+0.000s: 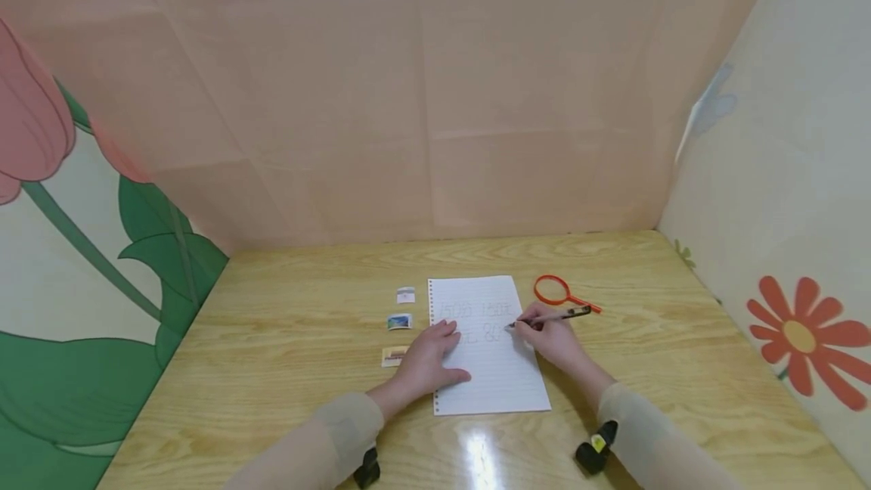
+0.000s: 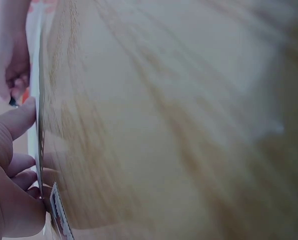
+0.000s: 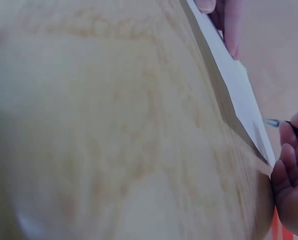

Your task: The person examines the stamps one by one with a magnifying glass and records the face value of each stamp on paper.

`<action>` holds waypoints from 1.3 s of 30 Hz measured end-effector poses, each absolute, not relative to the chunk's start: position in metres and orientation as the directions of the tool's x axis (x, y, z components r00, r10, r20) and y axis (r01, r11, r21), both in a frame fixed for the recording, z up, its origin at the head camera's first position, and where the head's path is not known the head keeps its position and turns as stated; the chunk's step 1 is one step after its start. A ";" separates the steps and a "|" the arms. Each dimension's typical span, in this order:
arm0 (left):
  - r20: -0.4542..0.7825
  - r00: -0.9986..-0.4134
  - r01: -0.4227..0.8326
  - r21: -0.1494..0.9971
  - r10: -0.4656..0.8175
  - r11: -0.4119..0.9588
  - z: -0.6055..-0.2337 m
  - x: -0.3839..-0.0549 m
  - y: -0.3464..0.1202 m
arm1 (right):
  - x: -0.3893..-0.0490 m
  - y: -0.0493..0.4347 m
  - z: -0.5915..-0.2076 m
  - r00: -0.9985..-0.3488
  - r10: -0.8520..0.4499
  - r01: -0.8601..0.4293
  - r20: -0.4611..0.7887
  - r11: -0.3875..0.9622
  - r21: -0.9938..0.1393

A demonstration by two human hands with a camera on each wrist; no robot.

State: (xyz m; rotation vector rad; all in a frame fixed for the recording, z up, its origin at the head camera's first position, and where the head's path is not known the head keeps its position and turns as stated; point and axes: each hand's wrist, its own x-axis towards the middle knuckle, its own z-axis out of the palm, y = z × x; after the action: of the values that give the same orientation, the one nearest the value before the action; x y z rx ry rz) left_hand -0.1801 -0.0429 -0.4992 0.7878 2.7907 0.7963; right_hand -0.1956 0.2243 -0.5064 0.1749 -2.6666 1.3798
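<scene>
A white lined sheet of paper [image 1: 490, 388] with punched holes down its left edge lies on the wooden table, with faint handwriting in its upper half. My left hand [image 1: 429, 360] rests on the paper's left side, fingers spread, thumb toward the middle. In my right hand [image 1: 554, 339] a dark pen [image 1: 565, 314] is pinched between thumb and fingers, its tip at the second written line. From the right wrist view, the pen's tip [image 3: 272, 122] shows just past the curled fingers at the paper's edge.
Left of the paper, three small stamps stand in a column: a pale one [image 1: 405, 295], a blue-green one [image 1: 399, 321] and a yellowish one [image 1: 394, 356] close to my left hand. A red magnifying glass [image 1: 552, 289] lies beyond my right hand. Walls enclose the table's back and sides.
</scene>
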 end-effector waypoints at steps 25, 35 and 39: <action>0.005 -0.855 0.446 0.516 0.518 0.731 -0.499 -0.181 -0.042 | -0.187 0.232 -0.502 -0.988 -0.009 -0.131 0.156 0.591 -0.796; 0.015 -0.850 0.459 0.513 0.527 0.726 -0.502 -0.181 -0.042 | -0.187 0.221 -0.505 -0.988 -0.064 -0.149 0.138 0.603 -0.784; 0.015 -0.851 0.458 0.511 0.525 0.728 -0.502 -0.182 -0.043 | -0.188 0.220 -0.505 -0.987 -0.063 -0.157 0.151 0.617 -0.771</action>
State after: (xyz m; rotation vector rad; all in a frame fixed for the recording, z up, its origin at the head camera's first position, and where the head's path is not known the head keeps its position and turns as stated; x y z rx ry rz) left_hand -0.1816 -0.0426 -0.5017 0.7999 2.7973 0.7747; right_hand -0.1880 0.2203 -0.5051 0.1861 -2.7257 1.3157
